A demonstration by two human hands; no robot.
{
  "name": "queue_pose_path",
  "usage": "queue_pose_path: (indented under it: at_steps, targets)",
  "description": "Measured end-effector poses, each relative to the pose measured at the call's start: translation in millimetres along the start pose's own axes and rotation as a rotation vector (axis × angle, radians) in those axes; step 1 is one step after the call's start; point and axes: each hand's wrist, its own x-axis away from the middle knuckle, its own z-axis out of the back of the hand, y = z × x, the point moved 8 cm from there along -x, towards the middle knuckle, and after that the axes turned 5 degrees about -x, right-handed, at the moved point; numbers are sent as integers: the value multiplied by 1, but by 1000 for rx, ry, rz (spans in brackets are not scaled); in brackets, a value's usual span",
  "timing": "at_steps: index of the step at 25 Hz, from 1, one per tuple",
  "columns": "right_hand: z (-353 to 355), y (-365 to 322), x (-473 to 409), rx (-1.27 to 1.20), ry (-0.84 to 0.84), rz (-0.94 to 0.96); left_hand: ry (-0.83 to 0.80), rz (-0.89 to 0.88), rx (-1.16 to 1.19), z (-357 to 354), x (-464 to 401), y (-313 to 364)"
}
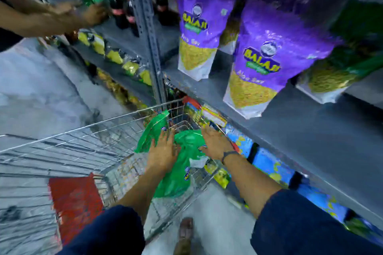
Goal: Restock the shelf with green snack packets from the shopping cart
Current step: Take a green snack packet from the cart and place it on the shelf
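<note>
At the far left another person's arm point(41, 18) reaches toward dark bottles point(122, 12) on the upper shelf. Below it, the wire shopping cart point(62, 147) fills the lower left, with a red flap point(74, 203) at its near end. Green snack packets point(178, 172) lie piled in the cart's right corner, close against the shelving. The left hand point(163, 153) rests flat on the pile with its fingers spread, palm down. Just to its right, the right hand point(215, 143) lies over the far side of the same pile, fingers extended and slightly apart; the blur makes it impossible to tell whether either hand has actually gripped a packet. Both forearms come out of dark blue sleeves. Above and to the right, two purple packets point(267, 56) stand on the grey shelf point(310, 122), and a green packet point(342, 64) leans beside them at the far right.
</note>
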Motion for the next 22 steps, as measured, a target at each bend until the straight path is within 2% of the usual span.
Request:
queue_pose_path:
  at_steps: [5,7,10,13,18,22]
  targets:
    - [-34,58,-12,-133,3,-334,-117,-42,133,-38,-47,19]
    - [-35,61,-8,-126,26,-349,-144,-5,98,-38,-61,22]
    - [-19,55,6,-191,113,-337,-89,50,79,-18,-61,20]
    - [25,46,37,-340,310,-292,150,53,189,42,-41,22]
    - [138,48,147,-566,769,-145,599,-268,366,187,17,93]
    - [231,84,248,-630,997,-75,817,-475,434,275,59,185]
